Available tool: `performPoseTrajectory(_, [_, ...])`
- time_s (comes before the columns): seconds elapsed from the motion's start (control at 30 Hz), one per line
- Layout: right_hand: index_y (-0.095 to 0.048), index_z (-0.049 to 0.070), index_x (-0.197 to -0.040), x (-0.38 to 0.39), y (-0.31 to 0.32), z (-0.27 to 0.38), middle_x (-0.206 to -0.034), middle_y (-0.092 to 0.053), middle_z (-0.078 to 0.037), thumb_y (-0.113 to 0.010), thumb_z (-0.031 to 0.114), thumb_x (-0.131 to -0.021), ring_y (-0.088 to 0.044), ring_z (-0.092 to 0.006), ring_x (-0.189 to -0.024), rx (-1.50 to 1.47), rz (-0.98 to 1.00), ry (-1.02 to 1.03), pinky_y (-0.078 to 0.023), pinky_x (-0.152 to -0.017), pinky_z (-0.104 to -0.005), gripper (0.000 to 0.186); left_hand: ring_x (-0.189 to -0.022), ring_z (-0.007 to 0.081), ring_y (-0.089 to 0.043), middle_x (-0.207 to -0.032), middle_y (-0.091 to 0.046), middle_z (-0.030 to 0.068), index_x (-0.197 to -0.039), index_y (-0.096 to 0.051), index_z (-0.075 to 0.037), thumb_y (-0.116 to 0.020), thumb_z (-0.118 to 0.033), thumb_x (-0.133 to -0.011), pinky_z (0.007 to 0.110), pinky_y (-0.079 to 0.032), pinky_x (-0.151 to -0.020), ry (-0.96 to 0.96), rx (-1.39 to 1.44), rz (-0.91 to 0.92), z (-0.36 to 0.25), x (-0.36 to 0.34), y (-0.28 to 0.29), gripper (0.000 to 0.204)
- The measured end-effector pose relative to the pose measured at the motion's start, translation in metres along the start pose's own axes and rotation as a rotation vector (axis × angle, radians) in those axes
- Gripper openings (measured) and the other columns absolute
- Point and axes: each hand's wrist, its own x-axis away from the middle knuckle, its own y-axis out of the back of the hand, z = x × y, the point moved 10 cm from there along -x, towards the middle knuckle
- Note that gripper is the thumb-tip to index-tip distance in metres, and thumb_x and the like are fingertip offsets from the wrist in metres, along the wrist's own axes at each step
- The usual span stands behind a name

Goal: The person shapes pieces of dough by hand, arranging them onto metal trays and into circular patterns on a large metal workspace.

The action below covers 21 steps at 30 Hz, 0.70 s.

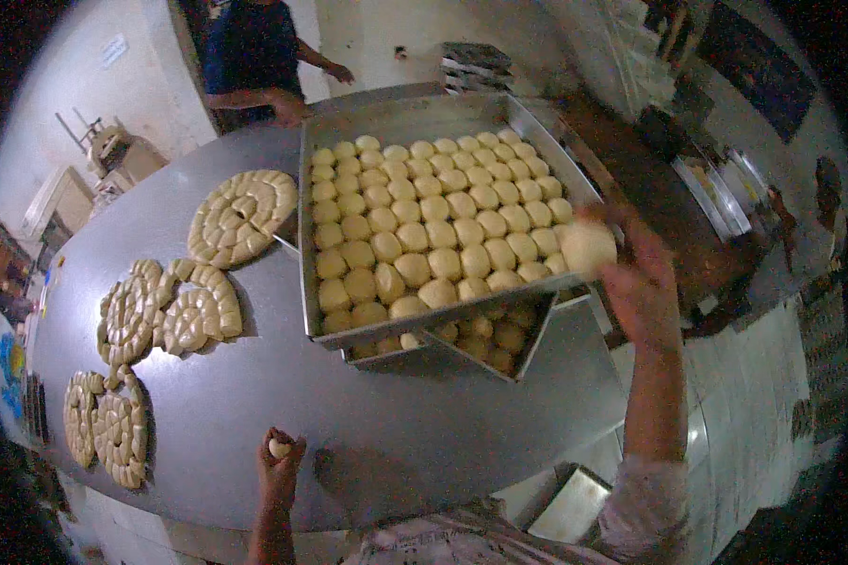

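My right hand (643,273) is raised at the near right corner of a big metal tray (405,328). A round dough ball (589,247) sits at its fingertips, a little blurred. Rows of pale dough balls (433,209) cover most of the tray, leaving a strip of bare metal along the far side. Low over the near part of the table, my left hand (278,476) is closed around a small dough piece (279,449), of which only the tip shows between the fingers.
Under the tray, another tray (526,353) of dough balls sticks out at an angle. Coiled rounds of cut dough pieces (240,221) lie on the left of the metal table (283,377). Across the table stands a person in dark clothes (254,47), one hand near the tray's far left corner.
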Motion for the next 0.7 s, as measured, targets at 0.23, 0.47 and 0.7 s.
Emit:
performPoseTrajectory(0.23, [-0.051,0.003,-0.111,-0.198,-0.022,0.041,-0.105,-0.056,-0.01,-0.057,0.018,-0.079,-0.054,-0.0206,-0.095,-0.294,-0.459,0.415,-0.043,-0.082,-0.0302,0.035,-0.065,0.0074,-0.042,-0.07,-0.04,-0.0027,-0.083,-0.04,-0.012,-0.066,-0.009,-0.076,0.023,-0.037,-0.057,0.004,0.238,-0.208,-0.01,0.045,0.03,0.027])
performPoseTrajectory(0.47, [-0.059,0.002,-0.1,-0.247,-0.173,-0.14,-0.088,-0.063,-0.012,-0.056,0.023,-0.081,-0.06,-0.0213,-0.082,0.687,0.158,0.011,-0.046,-0.075,-0.0304,0.028,-0.081,0.0179,-0.051,-0.092,-0.05,0.006,-0.111,-0.044,-0.004,-0.06,-0.012,-0.081,0.029,-0.047,-0.068,0.034,0.108,-0.292,0.006,0.053,0.05,0.035])
performPoseTrajectory(0.7, [-0.055,0.005,-0.103,-0.043,-0.241,0.082,-0.099,-0.06,-0.013,-0.055,0.026,-0.083,-0.057,-0.0255,-0.093,-0.046,0.538,0.299,-0.044,-0.083,-0.0385,0.029,-0.103,0.0197,-0.049,-0.114,-0.046,0.0114,-0.113,-0.045,-0.002,-0.052,-0.011,-0.086,0.033,-0.043,-0.089,-0.043,-0.038,0.156,-0.033,0.018,-0.002,0.03])
